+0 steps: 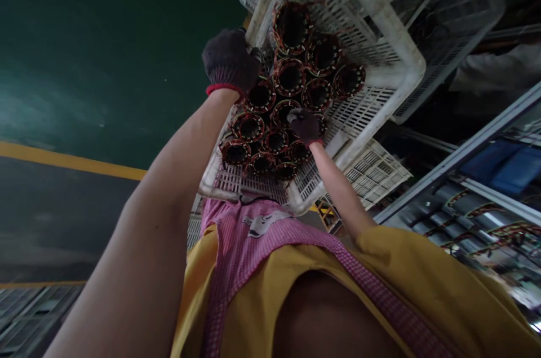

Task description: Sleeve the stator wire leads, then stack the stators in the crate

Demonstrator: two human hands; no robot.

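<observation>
A white plastic crate point(382, 73) in front of me holds several motor stators point(289, 77), standing on end with round bores facing up and reddish copper windings about their rims. My left hand point(230, 59), in a dark knitted glove with a red cuff, is closed at the crate's left rim; its fingertips are partly hidden. Inside the crate, my right hand point(305, 124), gloved the same way, has its fingers curled at the rim of a stator point(284, 111) near the middle. That stator still stands among the others, touching its neighbours.
More white crates point(448, 36) stand beyond and to the right. A metal rack point(486, 189) at the right holds several grey stators point(460, 217). Green floor with a yellow line point(71, 159) lies to the left, and dark crates point(34, 313) sit at lower left.
</observation>
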